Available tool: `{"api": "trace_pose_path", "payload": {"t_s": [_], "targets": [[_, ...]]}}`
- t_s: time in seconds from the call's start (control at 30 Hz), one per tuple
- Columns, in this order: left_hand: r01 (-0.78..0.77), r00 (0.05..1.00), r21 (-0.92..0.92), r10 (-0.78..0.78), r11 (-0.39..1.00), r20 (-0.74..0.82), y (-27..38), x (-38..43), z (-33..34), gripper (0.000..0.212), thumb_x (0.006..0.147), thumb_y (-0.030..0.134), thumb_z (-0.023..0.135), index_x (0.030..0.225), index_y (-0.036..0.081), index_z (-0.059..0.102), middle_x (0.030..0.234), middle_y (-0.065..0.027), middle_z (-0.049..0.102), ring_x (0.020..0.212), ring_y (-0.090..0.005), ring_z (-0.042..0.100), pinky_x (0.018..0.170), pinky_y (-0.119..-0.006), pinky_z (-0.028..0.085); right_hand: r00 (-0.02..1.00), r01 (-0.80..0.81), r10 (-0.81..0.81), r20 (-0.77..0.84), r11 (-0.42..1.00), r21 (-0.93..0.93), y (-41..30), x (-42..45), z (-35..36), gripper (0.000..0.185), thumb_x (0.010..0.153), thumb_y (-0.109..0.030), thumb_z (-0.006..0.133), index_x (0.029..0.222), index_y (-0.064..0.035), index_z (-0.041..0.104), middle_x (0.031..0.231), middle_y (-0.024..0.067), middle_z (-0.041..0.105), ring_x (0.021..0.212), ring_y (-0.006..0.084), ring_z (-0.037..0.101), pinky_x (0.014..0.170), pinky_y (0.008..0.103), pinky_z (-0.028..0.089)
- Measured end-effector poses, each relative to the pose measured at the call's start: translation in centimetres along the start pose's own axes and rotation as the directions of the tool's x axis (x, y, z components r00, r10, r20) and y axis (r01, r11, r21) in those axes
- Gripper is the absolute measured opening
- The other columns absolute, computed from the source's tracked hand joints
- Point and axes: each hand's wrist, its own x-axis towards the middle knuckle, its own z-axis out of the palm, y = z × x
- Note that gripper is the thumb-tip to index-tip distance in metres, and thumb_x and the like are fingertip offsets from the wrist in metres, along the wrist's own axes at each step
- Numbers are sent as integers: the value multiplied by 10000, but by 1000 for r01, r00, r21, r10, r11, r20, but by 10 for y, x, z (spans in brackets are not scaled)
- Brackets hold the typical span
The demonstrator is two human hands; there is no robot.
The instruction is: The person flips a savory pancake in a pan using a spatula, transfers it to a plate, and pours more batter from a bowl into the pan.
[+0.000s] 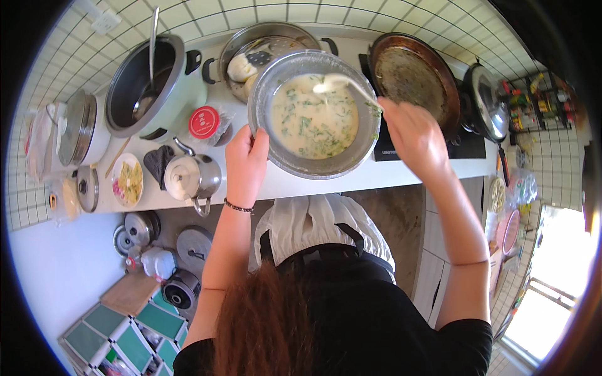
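My left hand (pixel 248 157) grips the left rim of a large grey metal bowl (pixel 301 170). Pale, runny batter (pixel 314 117) with chopped green leaves fills its bottom. Over the bowl's right rim, my right hand (pixel 414 134) holds a pale spoon (pixel 350 81) by the handle, its batter-coated head above the mixture near the far side. Bits of green stick to the bowl's right inner wall. Behind the bowl stands a round steamer pan (pixel 270 29) with a perforated base and pale, rounded food pieces (pixel 241 68) in it.
To the right, a browned frying pan (pixel 411 77) sits on a black cooktop (pixel 383 149), beside a lidded pan (pixel 487 103). Leftward are a deep pot (pixel 181 110) with a ladle (pixel 153 51), a red-lidded jar (pixel 204 122), a steel kettle (pixel 204 176) and a plate of food (pixel 128 181).
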Motion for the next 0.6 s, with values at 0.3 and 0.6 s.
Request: {"api": "trace_pose_path", "payload": {"t_s": [0.3,0.6], "targets": [[-154,976,9,150,988,156,38,29,40,286,846,162,541,673,-42,439,520,-65,408,501,-107,345,470,-293,334,997,67,-59,54,985,-157,6,-20,-1,438,702,-36,544,1139,-18,549,747,65,518,637,246,542,588,332,472],[-115,951,-15,114,993,288,48,31,63,291,844,164,528,663,-40,427,521,-64,399,499,-106,340,466,-298,336,988,-148,138,-69,973,-179,10,-26,-22,384,732,17,583,1114,-17,583,668,93,489,590,254,496,564,355,426]]}}
